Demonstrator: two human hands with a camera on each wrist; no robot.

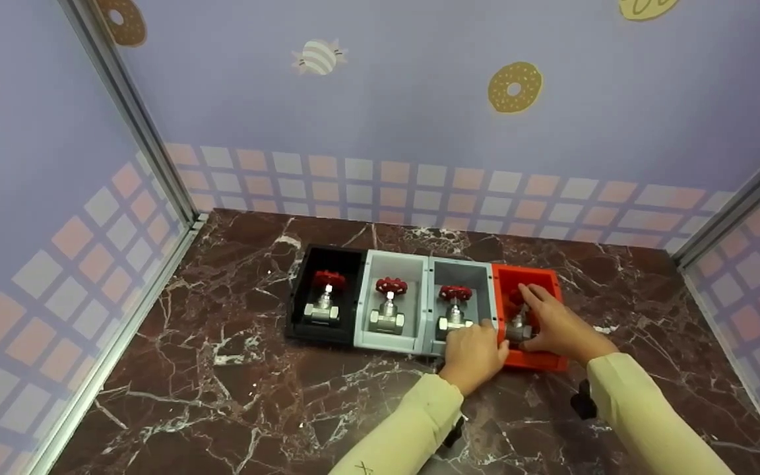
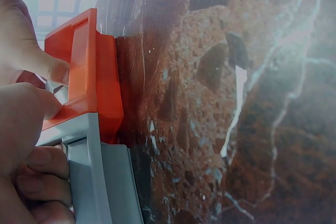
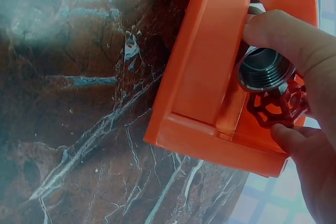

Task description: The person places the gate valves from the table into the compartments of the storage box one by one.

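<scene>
Four open bins stand joined in a row: a black bin (image 1: 301, 333), a white bin (image 1: 368, 340), a grey bin (image 1: 436, 346) and a red bin (image 1: 538, 361). Each contains a metal valve with a red handwheel. In the red bin, my right hand (image 1: 561, 328) holds the valve (image 3: 266, 69), its threaded end and handwheel showing between thumb and fingers. My left hand (image 1: 474, 356) grips the wall where the grey and red bins meet. Its curled fingers (image 2: 44, 182) lie inside the grey bin. This hand partly covers the grey bin's valve (image 1: 454, 322).
Valves also sit in the black bin (valve (image 1: 322, 311)) and white bin (valve (image 1: 386, 320)). Under the bins is a dark red marbled tabletop (image 1: 235, 396). Purple patterned panels (image 1: 386, 99) with metal edge posts (image 1: 142, 125) enclose its back and sides.
</scene>
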